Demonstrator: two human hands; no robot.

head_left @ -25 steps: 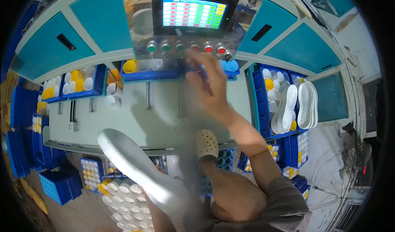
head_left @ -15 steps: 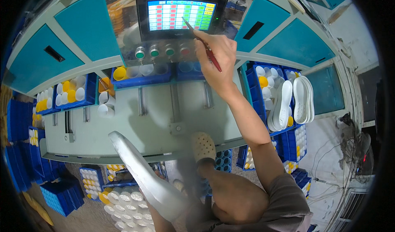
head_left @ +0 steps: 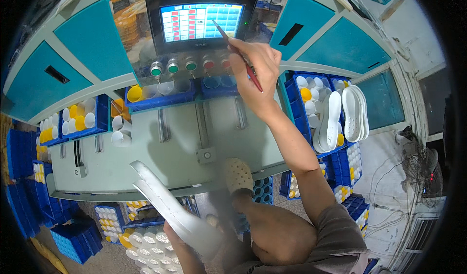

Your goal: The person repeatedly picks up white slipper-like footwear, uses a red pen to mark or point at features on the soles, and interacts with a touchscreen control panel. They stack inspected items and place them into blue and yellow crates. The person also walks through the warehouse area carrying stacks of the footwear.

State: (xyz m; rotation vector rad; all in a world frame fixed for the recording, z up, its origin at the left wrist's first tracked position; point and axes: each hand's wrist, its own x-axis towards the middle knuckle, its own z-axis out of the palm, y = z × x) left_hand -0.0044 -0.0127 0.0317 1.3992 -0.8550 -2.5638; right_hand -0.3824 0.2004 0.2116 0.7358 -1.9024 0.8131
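Right hand (head_left: 255, 72) has its fingers pinched round a red pen (head_left: 237, 54), tip on the touchscreen (head_left: 201, 21); left hand (head_left: 177, 235) grips a white shoe sole (head_left: 170, 211).

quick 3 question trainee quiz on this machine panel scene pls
1. True or false: the right hand holds a thin red stick whose tip meets the touchscreen.
2. What does the left hand hold? A) a pale shoe sole B) a yellow cup C) a blue crate
3. Fill in: under the screen sits a row of round ____, green ones to the left and red ones to the right.

Key: 1 true. 2 A, the pale shoe sole held low in front of the grey machine table. 3 push buttons.
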